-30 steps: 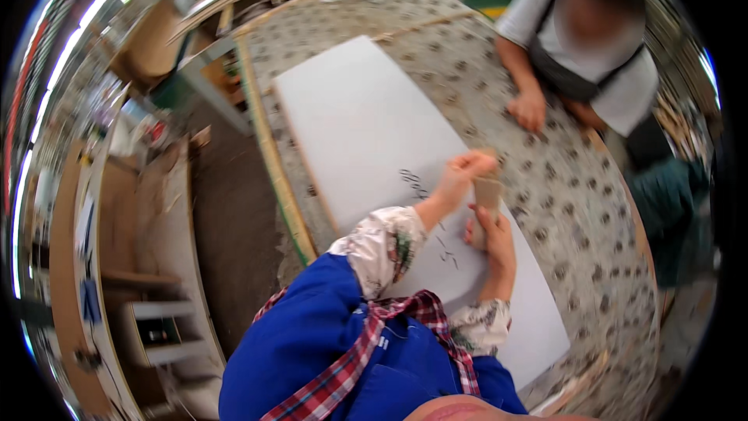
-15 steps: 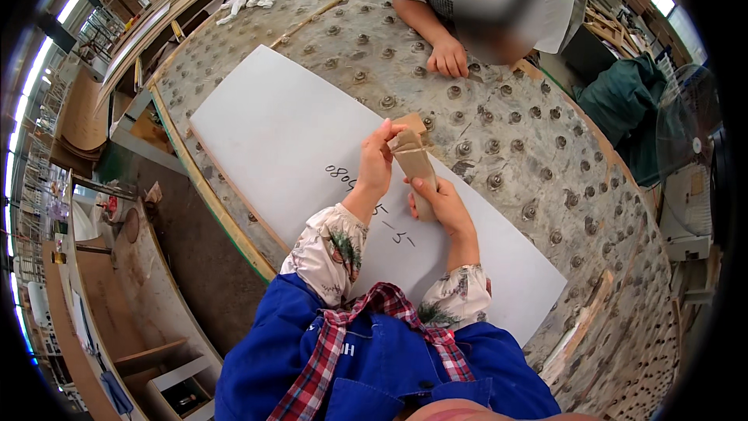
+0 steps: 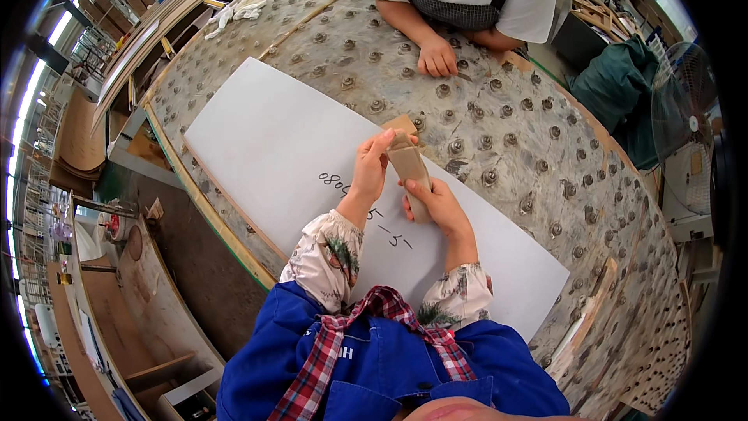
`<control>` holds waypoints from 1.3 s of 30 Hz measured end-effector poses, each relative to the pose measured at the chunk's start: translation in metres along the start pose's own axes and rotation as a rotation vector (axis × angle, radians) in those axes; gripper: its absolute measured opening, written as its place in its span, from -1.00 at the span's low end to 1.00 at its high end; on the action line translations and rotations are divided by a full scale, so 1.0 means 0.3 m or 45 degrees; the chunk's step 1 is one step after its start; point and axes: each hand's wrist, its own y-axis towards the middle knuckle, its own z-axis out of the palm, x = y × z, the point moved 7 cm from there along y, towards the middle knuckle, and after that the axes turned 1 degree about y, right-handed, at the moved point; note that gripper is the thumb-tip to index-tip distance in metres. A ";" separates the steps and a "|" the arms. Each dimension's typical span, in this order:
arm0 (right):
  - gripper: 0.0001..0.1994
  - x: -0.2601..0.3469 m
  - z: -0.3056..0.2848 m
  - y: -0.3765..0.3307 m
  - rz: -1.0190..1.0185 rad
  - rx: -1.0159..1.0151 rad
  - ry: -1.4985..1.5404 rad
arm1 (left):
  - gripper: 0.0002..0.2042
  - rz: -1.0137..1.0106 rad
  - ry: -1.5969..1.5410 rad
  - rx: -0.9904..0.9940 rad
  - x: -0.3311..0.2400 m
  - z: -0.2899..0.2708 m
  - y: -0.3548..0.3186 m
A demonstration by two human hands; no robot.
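Over the white panel (image 3: 257, 132), both of my hands hold a long, flat tan block (image 3: 411, 169) that looks wrapped in brown paper or a similar sheet. My left hand (image 3: 369, 171) pinches its far end, fingers bent around the top edge. Around the near end, my right hand (image 3: 439, 206) is closed, thumb lying on the upper face. Just behind my left fingertips shows an orange-brown flat piece (image 3: 401, 124); whether it joins the block I cannot tell. The panel lies slanted across the table, with black handwriting on it partly covered by my left arm.
The table (image 3: 343, 54) is studded with several round ball-like rollers. Across it, a person's hand (image 3: 438, 56) rests on the surface. White gloves (image 3: 238, 9) lie at the far left. A wooden strip (image 3: 584, 316) lies at right, near a standing fan (image 3: 689, 101).
The view has shifted slightly. My hands keep their hold on the tan block, with the left fingers moved a little at its far end. The person opposite has raised their head.
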 end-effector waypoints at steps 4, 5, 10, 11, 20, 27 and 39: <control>-0.67 0.003 -0.004 0.005 -0.002 -0.002 0.011 | -0.69 0.015 0.016 0.049 0.016 -0.001 0.015; -0.68 0.003 -0.004 0.007 0.001 0.002 0.015 | -0.69 0.020 0.012 0.060 0.018 -0.002 0.018; -0.68 0.004 -0.007 -0.001 0.014 -0.017 0.014 | -0.74 0.040 0.012 0.100 0.019 0.004 0.016; -0.67 0.005 -0.007 0.000 0.013 -0.016 0.020 | -0.75 0.049 -0.001 0.097 0.016 0.002 0.019; -0.66 0.004 -0.005 0.001 0.005 -0.018 0.028 | -0.79 0.049 -0.117 0.070 0.005 -0.010 0.019; -0.66 -0.004 -0.005 0.001 0.029 -0.026 0.025 | -0.79 0.020 -0.259 0.049 0.021 -0.032 0.033; -0.68 -0.001 -0.004 -0.006 0.038 -0.025 -0.003 | -0.86 0.014 -0.304 -0.025 0.049 -0.066 0.042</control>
